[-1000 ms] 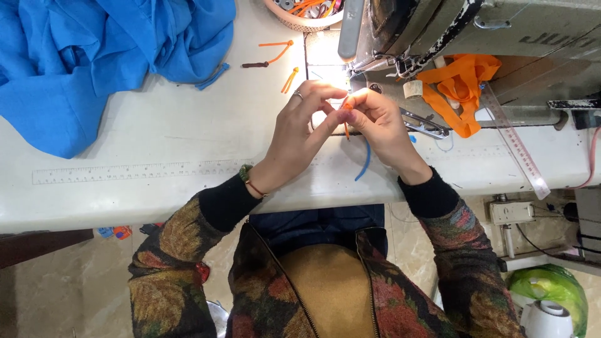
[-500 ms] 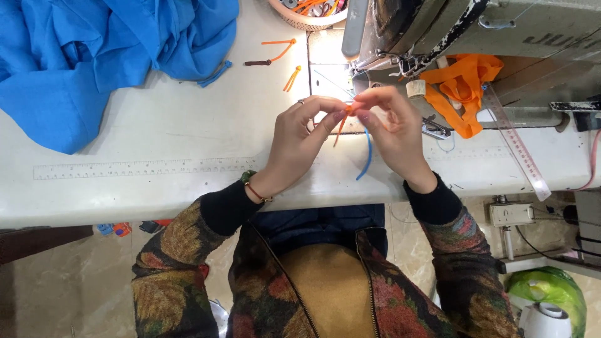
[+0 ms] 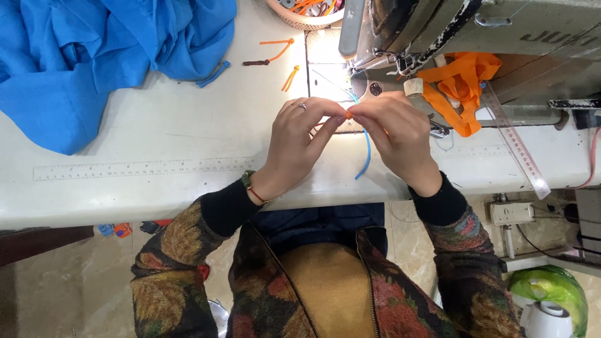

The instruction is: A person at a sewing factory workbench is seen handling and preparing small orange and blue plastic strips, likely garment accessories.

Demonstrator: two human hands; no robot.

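Orange bit (image 3: 349, 114) sits pinched between the fingertips of both hands, above the tabletop (image 3: 156, 134), just at 6 o'clock from the sewing machine (image 3: 476, 37). Left hand (image 3: 299, 145) comes in from 7 o'clock, right hand (image 3: 397, 134) from 5 o'clock; the two grips meet at the bit, so neither is nearer. Both grips narrow, fingertips closed on the bit. Blue cord (image 3: 365, 153) hangs from that same pinch toward 6 o'clock, long axis roughly 12-to-6, curving slightly; its lower end lies near the tabletop edge. Cannot tell whether bit and cord are joined.

Around: blue fabric (image 3: 94, 50) heaped at 10 o'clock, well apart. Orange loops (image 3: 285, 56) lie loose at 11 o'clock, near a basket (image 3: 300, 19) at 12. Orange strap (image 3: 460, 87) bunched at 2 o'clock, beside the machine. Clear ruler (image 3: 516, 141) lies slanted at 3 o'clock. Printed scale (image 3: 144, 168) runs along the tabletop at 9 o'clock, long and pale. Maker's plate on the machine body at 1 o'clock, pale raised lettering.
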